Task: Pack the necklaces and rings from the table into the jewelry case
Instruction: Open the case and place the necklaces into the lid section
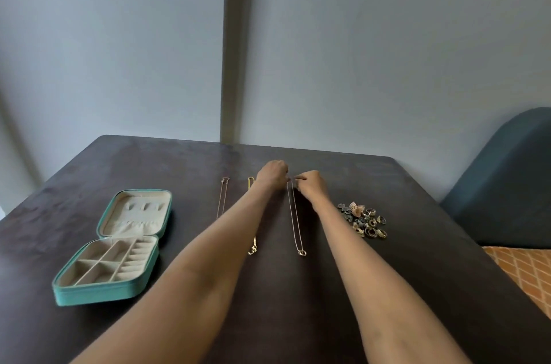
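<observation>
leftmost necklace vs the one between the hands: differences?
The leftmost necklace lies untouched beside the left forearm; the necklace between the hands has the left hand and right hand at its far end. The leftmost looks thinner and shorter; the other ends in a small ring pendant. Both lie stretched straight on the table.

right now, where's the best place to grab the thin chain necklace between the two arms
Take the necklace at its far clasp end, pinching from above, where the left hand and right hand already meet. It lies straight toward the person with the pendant nearest, so lifting that end lets it hang untangled.
</observation>
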`<state>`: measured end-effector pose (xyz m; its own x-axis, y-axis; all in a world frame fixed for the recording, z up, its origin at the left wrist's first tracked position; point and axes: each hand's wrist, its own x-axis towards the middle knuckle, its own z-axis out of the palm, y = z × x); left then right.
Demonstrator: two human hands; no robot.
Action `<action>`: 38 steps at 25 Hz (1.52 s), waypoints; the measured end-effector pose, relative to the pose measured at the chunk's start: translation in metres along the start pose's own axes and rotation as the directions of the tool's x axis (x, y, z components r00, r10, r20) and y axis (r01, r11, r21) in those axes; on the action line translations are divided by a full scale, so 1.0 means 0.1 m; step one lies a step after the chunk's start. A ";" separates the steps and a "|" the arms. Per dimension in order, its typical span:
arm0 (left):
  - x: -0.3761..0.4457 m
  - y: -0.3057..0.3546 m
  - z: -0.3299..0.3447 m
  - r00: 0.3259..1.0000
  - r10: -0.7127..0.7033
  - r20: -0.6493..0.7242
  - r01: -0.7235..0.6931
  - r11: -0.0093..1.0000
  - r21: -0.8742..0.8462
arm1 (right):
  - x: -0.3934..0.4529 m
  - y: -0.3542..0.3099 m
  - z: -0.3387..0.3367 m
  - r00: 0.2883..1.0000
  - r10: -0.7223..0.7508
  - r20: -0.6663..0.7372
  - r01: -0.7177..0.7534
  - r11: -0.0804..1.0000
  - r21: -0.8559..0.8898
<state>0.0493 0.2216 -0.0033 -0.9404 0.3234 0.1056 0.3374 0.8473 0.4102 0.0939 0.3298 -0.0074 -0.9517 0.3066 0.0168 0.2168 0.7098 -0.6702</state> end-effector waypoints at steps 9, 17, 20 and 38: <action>0.09 0.07 0.05 0.996 -0.073 -0.060 0.075 0.996 0.038 | 0.00 0.19 0.11 0.995 -0.073 -0.069 0.085 0.976 0.199; 0.08 -0.04 0.02 0.999 0.025 0.041 -0.002 0.868 -0.496 | -0.03 0.23 0.18 0.988 -0.121 -0.100 0.141 0.964 0.223; -0.07 -0.02 0.03 1.000 0.012 0.024 0.009 0.674 -0.739 | -0.04 0.26 0.17 0.989 -0.132 -0.059 0.143 0.951 0.274; -1.40 0.46 -1.05 0.968 0.186 0.171 0.066 0.467 -0.882 | -1.39 -0.54 -1.05 0.977 -0.182 -0.113 0.204 0.628 0.751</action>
<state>0.1919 0.1710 0.0964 -0.8397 0.5425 0.0235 0.0571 0.0451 0.9974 0.2375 0.3151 0.1043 -0.9444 0.2424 0.2222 -0.2210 0.0325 -0.9747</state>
